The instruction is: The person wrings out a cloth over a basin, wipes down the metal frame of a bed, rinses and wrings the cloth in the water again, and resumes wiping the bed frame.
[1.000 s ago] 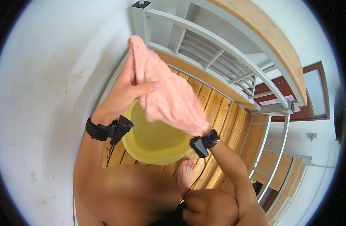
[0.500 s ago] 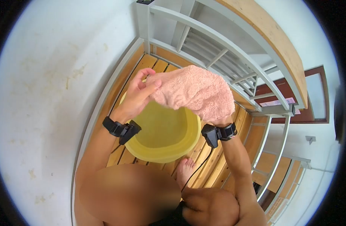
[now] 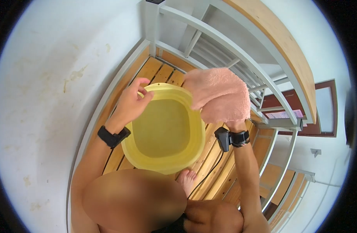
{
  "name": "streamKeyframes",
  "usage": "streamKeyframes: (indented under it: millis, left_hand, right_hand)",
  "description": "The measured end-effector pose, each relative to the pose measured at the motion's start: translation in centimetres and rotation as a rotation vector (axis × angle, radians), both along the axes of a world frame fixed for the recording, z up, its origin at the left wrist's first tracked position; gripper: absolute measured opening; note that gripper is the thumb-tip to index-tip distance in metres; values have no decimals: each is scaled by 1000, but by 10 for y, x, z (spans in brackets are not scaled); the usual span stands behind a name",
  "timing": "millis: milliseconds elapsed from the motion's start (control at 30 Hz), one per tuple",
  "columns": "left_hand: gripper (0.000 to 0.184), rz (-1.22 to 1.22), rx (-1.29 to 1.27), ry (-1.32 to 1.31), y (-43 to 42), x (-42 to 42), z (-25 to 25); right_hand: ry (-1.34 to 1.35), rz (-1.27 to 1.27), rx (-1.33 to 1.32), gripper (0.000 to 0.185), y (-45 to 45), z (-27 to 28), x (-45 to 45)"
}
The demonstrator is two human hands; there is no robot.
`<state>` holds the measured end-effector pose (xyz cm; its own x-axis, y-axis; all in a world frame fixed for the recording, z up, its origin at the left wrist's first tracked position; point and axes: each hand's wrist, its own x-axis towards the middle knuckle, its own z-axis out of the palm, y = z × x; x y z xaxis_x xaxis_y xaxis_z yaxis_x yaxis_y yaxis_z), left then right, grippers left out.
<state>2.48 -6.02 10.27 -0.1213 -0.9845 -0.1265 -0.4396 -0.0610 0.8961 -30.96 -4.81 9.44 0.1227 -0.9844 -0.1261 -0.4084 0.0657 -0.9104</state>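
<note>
A pink towel (image 3: pixel 221 93) is draped over my right hand (image 3: pixel 236 124), covering its fingers; only the part near the wrist shows below the cloth. The towel hangs at the upper right side of a yellow basin (image 3: pixel 165 165) that holds cloudy liquid. My left hand (image 3: pixel 132 101) is empty at the basin's upper left rim, its fingers curled a little and apart, no longer touching the towel. Both wrists wear black straps.
The basin stands on wooden slats (image 3: pixel 151 68) between a white wall (image 3: pixel 42 105) and a grey metal rail (image 3: pixel 225 39). A bare foot (image 3: pixel 187 179) is near the basin's bottom edge, beside a black cable (image 3: pixel 209 171).
My left hand has let go of the towel and moved left. The towel has shifted right with my right hand, where it now bunches and hangs, uncovering more of the basin.
</note>
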Motion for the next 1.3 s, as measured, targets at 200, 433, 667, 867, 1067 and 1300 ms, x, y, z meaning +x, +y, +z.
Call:
streamKeyframes:
  millis: [200,433,667,867,1067,1300]
  left_hand:
    - [37,-64,-216,-294,17,41,-24]
    - [63,-116,-21,-531,55,57,-32]
    - [68,-92,167,-402,60,48,-35]
    - [66,-91,179,-357,60,49,-46]
    - [62,-92,69,-415,61,54,-50]
    - [60,-62,107,-390,53,54,-48]
  right_hand:
    - [1258,145,182,29,-74,50,46]
    - [853,134,-849,13,-190,-36,102]
    - [1360,415,-945,11,-305,-99,164]
    - [934,686,-1003,10,-335,-174,142]
    - [1265,683,-362,24,-284,-98,137]
    - [2315,961,-442,35,-234,-92,109]
